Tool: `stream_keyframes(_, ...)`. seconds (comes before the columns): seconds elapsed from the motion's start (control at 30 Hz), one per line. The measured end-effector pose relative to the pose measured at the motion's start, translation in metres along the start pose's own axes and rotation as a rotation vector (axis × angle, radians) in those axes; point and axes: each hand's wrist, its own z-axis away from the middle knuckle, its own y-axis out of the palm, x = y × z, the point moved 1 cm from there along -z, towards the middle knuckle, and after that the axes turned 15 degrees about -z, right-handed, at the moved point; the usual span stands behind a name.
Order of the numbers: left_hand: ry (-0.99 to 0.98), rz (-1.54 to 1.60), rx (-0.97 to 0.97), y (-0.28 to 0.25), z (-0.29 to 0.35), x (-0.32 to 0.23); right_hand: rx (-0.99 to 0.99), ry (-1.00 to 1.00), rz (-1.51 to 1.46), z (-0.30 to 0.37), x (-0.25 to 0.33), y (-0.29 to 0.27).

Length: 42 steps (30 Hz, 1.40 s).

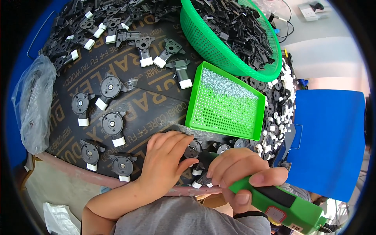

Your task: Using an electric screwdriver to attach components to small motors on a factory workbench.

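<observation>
Driver bit at its point of contact: too small to make out, the black nose being partly covered by the right hand (243,168). Dark-grey round plastic disc part with a white end tab (193,149): on the table near its front edge, left margin hidden by the left hand (164,156). Further discs (223,148) beyond the right hand: partly covered. Heaped black plastic parts (137,13): cut off at the upper rim of the view. Black-faced board table (147,100) with tan lettering: reddish-brown front edge curving just before the wearer; bare surface open left of centre, between five finished-looking discs with white tabs (112,123) and the tray. Green rectangular perforated plastic tray (223,132): just beyond the hands, silver screws (227,84) heaped at its far end. Green round mesh plastic basket (209,47), filled with black parts: behind the tray, close to it. Right hand: fingers and thumb wrapped around a green-and-black handheld electric screwdriver (305,215), nose directed at the disc part. Left hand: fingers side by side, forefinger and thumb closed about the disc part's edge.
</observation>
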Motion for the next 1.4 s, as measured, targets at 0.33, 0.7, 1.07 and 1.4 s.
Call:
stream_keyframes(0.33,-0.002,-0.019,0.002,0.000,0.000,-0.001,-0.072,0.063,0.003,0.001,-0.011,0.002)
stream_keyframes(0.7,-0.013,-0.040,-0.016,0.003,0.002,-0.003,-0.377,-0.007,0.146,-0.011,-0.003,-0.022)
stream_keyframes(1.07,-0.005,-0.079,-0.014,0.004,0.002,-0.003,-0.368,0.045,0.159,-0.004,-0.029,-0.035)
stream_keyframes(1.4,-0.013,-0.043,-0.007,0.002,0.002,-0.001,-0.260,-0.109,0.014,-0.006,0.013,-0.028)
